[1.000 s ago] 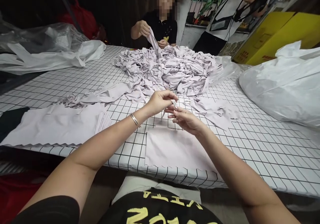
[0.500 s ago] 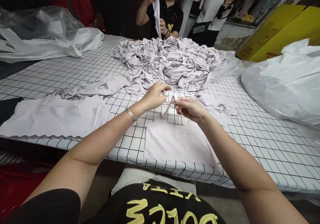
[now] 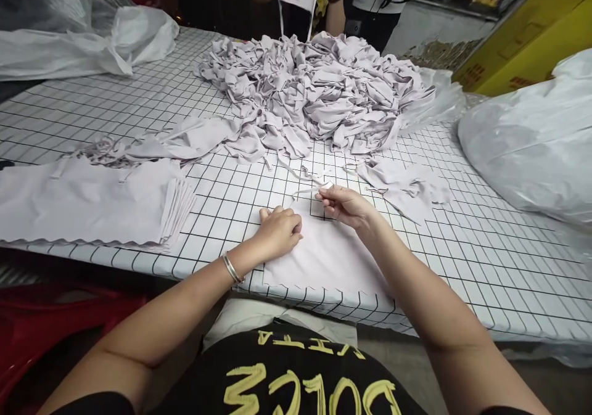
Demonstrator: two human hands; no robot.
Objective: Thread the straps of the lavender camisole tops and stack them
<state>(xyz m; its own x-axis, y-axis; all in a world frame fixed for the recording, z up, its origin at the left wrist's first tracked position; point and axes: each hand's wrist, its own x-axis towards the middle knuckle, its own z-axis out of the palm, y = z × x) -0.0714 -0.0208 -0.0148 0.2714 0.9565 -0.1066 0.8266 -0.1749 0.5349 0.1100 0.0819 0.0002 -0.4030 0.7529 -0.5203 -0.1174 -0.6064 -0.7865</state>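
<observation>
A pale lilac piece of fabric (image 3: 333,251) lies flat at the table's front edge. My left hand (image 3: 280,233) rests on its upper left corner, fingers curled in; whether anything is pinched under them is hidden. Over the far edge of the piece, my right hand (image 3: 349,206) is closed, pinching a thin pale strap (image 3: 305,191) between thumb and forefinger. A small white bit shows at those fingertips. Beyond the hands, more narrow straps trail over the tablecloth, and a crumpled lilac garment (image 3: 402,184) lies to the right.
A large heap of lilac garments (image 3: 314,94) covers the table's far middle. At left is a neat stack of lilac pieces (image 3: 87,202). Plastic bags (image 3: 531,143) bulge at right and far left. A co-worker (image 3: 336,2) holds up a garment across the grid-patterned table (image 3: 222,217).
My left hand has come down and nearer, from above the table onto the fabric's corner, its fingers curling. My right hand still pinches the strap. The view has tilted downward.
</observation>
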